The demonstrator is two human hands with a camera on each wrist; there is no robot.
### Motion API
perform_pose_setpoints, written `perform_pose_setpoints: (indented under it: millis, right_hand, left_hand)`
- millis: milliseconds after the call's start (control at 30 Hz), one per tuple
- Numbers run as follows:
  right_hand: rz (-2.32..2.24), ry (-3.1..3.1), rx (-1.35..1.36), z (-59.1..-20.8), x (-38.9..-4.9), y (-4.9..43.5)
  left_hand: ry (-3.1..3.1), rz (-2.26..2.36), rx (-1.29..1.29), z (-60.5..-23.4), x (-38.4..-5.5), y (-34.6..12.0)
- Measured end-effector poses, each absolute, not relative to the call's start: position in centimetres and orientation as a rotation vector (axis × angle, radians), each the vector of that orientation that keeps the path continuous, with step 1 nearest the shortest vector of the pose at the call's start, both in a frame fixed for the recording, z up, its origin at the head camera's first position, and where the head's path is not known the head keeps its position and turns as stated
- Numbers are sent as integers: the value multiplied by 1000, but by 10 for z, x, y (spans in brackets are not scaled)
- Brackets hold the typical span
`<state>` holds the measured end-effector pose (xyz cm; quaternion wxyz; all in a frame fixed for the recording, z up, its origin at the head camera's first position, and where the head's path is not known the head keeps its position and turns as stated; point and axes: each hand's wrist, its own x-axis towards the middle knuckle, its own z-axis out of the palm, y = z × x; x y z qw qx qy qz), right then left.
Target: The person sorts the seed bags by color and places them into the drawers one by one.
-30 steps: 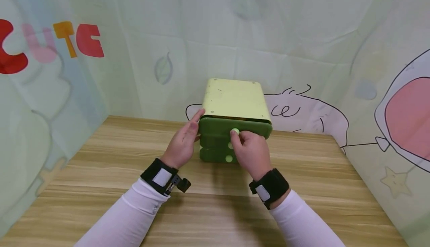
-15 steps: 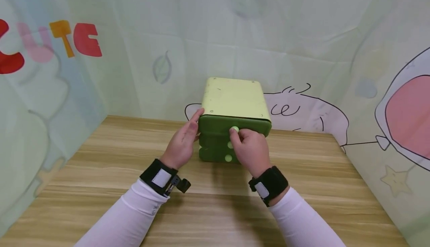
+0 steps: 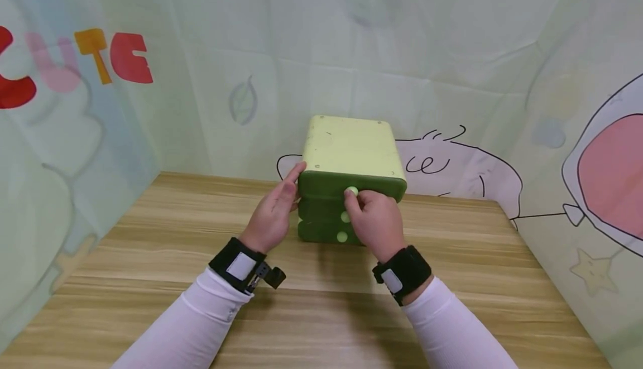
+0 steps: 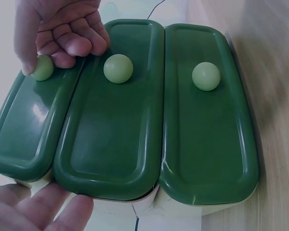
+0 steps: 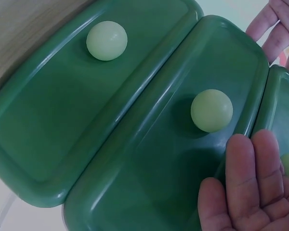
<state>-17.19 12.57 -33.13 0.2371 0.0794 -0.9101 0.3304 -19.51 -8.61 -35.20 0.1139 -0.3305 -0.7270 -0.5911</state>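
Observation:
A small chest of drawers with a pale yellow top and three dark green fronts stands on the table. Its top drawer front sits flush under the lid. My right hand pinches the round pale green knob of that drawer, thumb on its near side in the left wrist view. The middle knob and the bottom knob are untouched. My left hand rests against the chest's left side with its fingers extended; part of its fingertips is hidden behind the chest.
The wood-grain table spreads around the chest. A printed cloth backdrop rises behind it and along both sides, close to the chest's back.
The top drawer has slid in: the dark gap beneath the lid, visible a second ago, is gone. My right hand moved slightly forward with the knob; my left hand stays put.

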Motion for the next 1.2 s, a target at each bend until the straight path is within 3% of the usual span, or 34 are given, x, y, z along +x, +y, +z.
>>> perform_pose_setpoints:
  millis: [400, 833, 1200]
  right_hand:
    - [851, -2479, 246, -332, -172, 125]
    - [856, -2492, 228, -334, -175, 127]
    - [910, -2558, 210, -335, -177, 140]
  left_hand:
    - [-2136, -1741, -952, -350, -194, -87]
    - [-2165, -1729, -953, -321, -166, -86]
    - [-2221, -1626, -878, -340, -179, -98]
